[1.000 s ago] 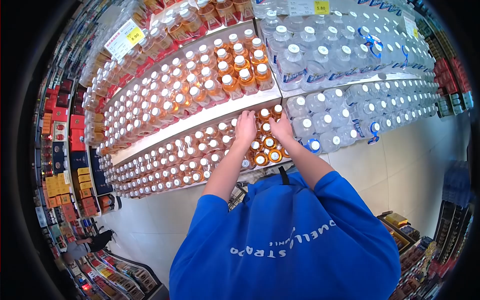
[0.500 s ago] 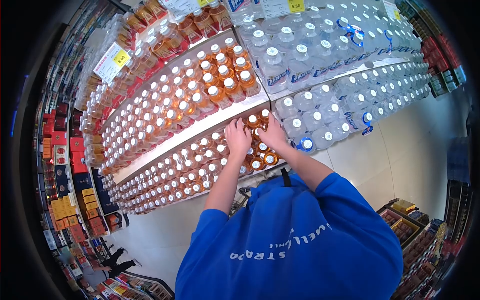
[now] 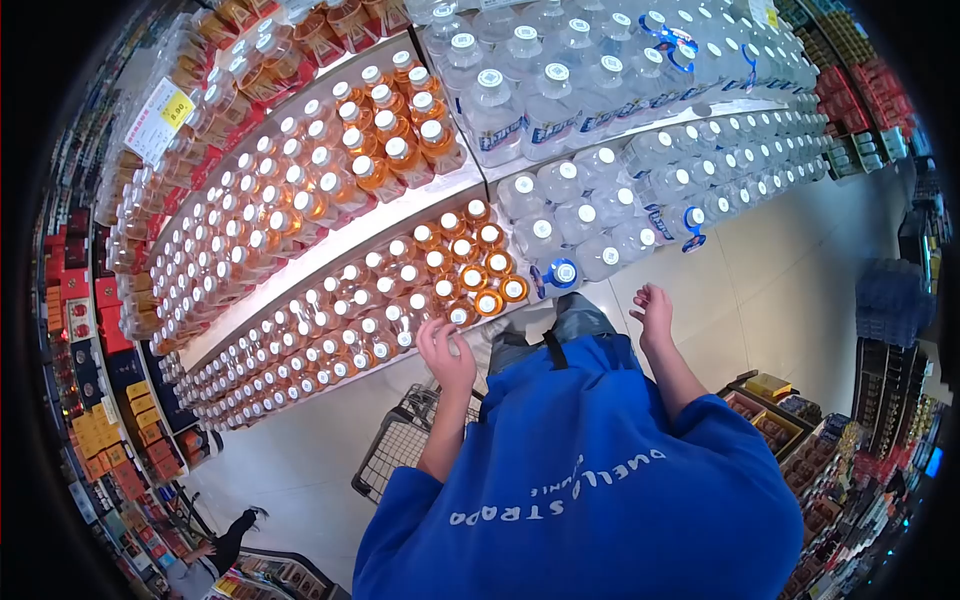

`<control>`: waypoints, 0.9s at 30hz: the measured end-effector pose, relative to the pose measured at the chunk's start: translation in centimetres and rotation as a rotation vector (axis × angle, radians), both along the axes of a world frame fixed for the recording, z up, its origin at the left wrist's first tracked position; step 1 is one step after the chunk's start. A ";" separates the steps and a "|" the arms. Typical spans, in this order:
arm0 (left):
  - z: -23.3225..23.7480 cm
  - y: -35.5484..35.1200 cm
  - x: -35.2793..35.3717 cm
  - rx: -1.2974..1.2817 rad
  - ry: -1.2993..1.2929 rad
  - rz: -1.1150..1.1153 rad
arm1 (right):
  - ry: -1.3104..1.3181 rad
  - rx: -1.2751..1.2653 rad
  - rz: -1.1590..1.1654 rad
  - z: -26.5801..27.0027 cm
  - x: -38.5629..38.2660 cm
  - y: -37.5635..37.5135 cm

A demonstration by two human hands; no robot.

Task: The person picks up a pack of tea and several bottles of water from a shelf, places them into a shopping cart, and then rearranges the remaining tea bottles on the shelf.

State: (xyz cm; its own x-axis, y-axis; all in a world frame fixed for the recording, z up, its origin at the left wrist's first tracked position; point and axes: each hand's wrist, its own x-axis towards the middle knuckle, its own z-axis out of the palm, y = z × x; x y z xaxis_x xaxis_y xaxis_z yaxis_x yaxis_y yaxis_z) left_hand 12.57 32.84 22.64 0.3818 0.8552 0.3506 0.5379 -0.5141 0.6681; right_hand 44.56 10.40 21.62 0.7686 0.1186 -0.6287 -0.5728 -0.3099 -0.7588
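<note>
My left hand (image 3: 447, 358) hangs in front of the lower shelf with its fingers apart and nothing in them. Closest to it are the white-capped bottles along the shelf's front edge. Over the floor to the right, my right hand (image 3: 654, 314) is raised with loosely bent fingers, also holding nothing. Between and beyond the hands stands a group of amber bottles (image 3: 463, 262) with white caps, upright in rows on the lower shelf. To their right are clear bottles (image 3: 586, 215) with white caps, one wearing a blue collar tag (image 3: 561, 274).
A wire shopping cart (image 3: 385, 455) stands below my left arm. More amber bottles (image 3: 397, 150) and large clear bottles (image 3: 557, 85) fill the shelf above, near a price tag (image 3: 160, 118). At the lower left is another person (image 3: 225, 545). Boxed goods (image 3: 765, 405) stand at right.
Both hands have drawn back from the amber bottles toward my body and spread apart, the right one further out. My view has shifted, showing the cart and more floor.
</note>
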 end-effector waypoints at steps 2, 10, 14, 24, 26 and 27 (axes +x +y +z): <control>-0.3 -1.5 -0.3 0.004 0.015 0.029 | 0.003 0.044 0.057 -1.0 2.5 0.4; -1.2 -10.5 6.8 -0.308 -0.152 0.213 | 0.257 0.558 0.201 -5.3 11.9 5.1; -2.6 -14.0 14.8 -1.203 -0.781 0.206 | 0.382 0.478 0.412 -4.5 14.2 7.1; -0.6 -12.1 24.8 -1.556 -1.470 0.280 | 0.484 0.401 0.593 -0.4 15.4 9.8; -0.7 -12.0 24.9 -1.532 -1.466 0.253 | 0.474 0.395 0.626 -2.0 15.5 9.9; -0.8 -12.0 24.9 -1.523 -1.463 0.239 | 0.465 0.391 0.640 -1.8 15.6 10.1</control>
